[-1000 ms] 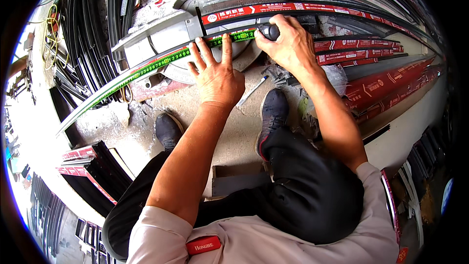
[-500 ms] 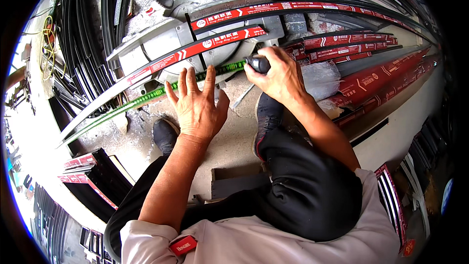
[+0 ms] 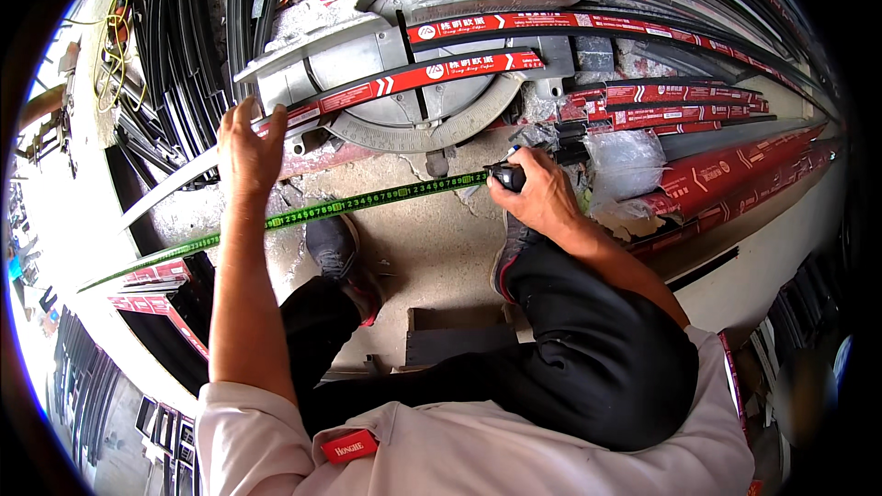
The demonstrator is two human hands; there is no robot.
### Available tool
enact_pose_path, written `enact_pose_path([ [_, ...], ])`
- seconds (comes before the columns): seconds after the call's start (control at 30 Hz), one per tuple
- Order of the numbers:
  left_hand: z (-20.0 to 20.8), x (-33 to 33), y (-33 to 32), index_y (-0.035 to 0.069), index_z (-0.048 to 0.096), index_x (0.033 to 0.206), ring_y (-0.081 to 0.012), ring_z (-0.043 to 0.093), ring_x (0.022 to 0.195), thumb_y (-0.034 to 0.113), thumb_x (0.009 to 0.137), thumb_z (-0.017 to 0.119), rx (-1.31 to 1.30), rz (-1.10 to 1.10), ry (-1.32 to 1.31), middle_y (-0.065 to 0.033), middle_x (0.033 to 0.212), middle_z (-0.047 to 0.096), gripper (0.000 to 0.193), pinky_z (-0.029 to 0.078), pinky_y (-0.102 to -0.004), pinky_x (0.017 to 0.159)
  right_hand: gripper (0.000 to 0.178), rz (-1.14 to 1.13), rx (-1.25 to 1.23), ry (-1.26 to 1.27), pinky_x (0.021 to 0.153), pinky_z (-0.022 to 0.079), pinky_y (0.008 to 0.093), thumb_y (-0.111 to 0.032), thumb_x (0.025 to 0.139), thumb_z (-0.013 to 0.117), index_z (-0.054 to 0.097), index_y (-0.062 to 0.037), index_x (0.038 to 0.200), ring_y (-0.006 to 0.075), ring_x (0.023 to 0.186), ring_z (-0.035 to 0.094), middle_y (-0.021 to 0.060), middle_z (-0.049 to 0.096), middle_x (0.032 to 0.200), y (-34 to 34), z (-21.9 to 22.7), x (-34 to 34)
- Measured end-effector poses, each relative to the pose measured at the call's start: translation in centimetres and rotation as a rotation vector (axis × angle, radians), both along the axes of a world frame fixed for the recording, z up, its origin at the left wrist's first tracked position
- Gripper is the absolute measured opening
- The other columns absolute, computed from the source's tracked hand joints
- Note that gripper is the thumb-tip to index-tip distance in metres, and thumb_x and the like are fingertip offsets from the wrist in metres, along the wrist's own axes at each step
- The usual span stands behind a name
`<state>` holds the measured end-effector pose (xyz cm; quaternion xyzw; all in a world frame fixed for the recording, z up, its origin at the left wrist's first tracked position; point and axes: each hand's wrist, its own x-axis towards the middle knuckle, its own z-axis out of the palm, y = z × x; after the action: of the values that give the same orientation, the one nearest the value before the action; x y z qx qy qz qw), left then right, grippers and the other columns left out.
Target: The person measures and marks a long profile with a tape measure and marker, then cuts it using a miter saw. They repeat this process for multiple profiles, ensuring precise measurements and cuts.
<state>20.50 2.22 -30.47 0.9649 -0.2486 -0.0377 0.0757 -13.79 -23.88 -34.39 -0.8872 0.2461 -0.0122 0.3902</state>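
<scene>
Two hands, two different jobs now! The left hand (image 3: pixel 246 152) has come off the green tape blade (image 3: pixel 367 200) and swung out to the red-filmed strip (image 3: pixel 409 81), its fingers and thumb laid over it; whether they grip, I cannot tell from here. The right hand (image 3: pixel 542 193) keeps its fingers wrapped round the black tape case (image 3: pixel 508 178), and the whole tape has dropped back toward the body, clear of the strip it lay along a second ago. That suggests measuring is paused, with the left hand seeing to the strip. And where is everything? The strip lies across the saw table (image 3: pixel 464 96), running from under the left hand to an end ahead of the right. The blade stretches left from the right hand, over the left shoe (image 3: pixel 331 243), and passes beneath the left forearm, well apart from the strip.
</scene>
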Motion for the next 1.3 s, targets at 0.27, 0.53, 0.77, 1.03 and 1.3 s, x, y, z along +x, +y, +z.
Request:
enact_pose_path([
  [0.27, -0.4, 5.2, 4.9, -0.008, 0.072, 0.119, -0.0365, 0.073, 0.106, 0.064, 0.088, 0.077, 0.138, 0.005, 0.293, -0.0256, 0.112, 0.074, 0.078, 0.056, -0.0456, 0.095, 0.042, 0.045, -0.019, 0.199, 0.077, 0.054, 0.0538, -0.033, 0.083, 0.083, 0.057, -0.0049, 0.102, 0.0440, 0.089, 0.067, 0.0205, 0.063, 0.103, 1.5, -2.4, -0.6],
  [0.53, -0.7, 7.4, 5.1, 0.000, 0.075, 0.111, -0.0144, 0.063, 0.072, 0.051, 0.102, 0.068, 0.133, -0.049, 0.658, -0.0091, 0.083, 0.071, 0.053, 0.051, -0.0326, 0.066, 0.059, 0.158, -0.020, 0.364, 0.082, 0.056, 0.0574, -0.041, 0.088, 0.078, 0.050, 0.0007, 0.118, 0.0494, 0.096, 0.067, 0.0282, 0.060, 0.113, 2.2, -3.9, -0.8],
  [0.77, -0.9, 7.8, 4.8, -0.003, 0.076, 0.111, -0.0209, 0.065, 0.081, 0.046, 0.101, 0.069, 0.127, -0.067, 0.723, -0.0150, 0.090, 0.074, 0.051, 0.052, -0.0380, 0.078, 0.041, -0.010, -0.100, 0.249, 0.080, 0.057, 0.0531, -0.042, 0.091, 0.075, 0.067, -0.0038, 0.104, 0.0452, 0.094, 0.070, 0.0216, 0.072, 0.102, -0.7, -3.0, 0.3],
  [1.03, -0.4, 7.9, 4.6, -0.004, 0.073, 0.103, -0.0195, 0.062, 0.076, 0.043, 0.102, 0.068, 0.122, -0.059, 0.763, -0.0126, 0.083, 0.070, 0.047, 0.051, -0.0375, 0.075, 0.041, -0.904, 0.304, -0.235, 0.071, 0.056, 0.0324, -0.038, 0.098, 0.076, 0.070, 0.0023, 0.107, 0.0165, 0.080, 0.068, 0.0081, 0.074, 0.095, -15.2, -2.8, 5.0],
  [1.3, -0.3, 8.1, 4.2, -0.004, 0.073, 0.104, -0.0177, 0.060, 0.074, 0.040, 0.102, 0.067, 0.104, -0.106, 0.777, -0.0105, 0.082, 0.068, 0.044, 0.051, -0.0358, 0.071, 0.052, -1.097, 0.859, -0.294, 0.091, 0.061, 0.0400, -0.037, 0.096, 0.081, 0.064, 0.0029, 0.124, 0.0287, 0.101, 0.073, 0.0198, 0.072, 0.115, -20.7, -4.2, 8.2],
])
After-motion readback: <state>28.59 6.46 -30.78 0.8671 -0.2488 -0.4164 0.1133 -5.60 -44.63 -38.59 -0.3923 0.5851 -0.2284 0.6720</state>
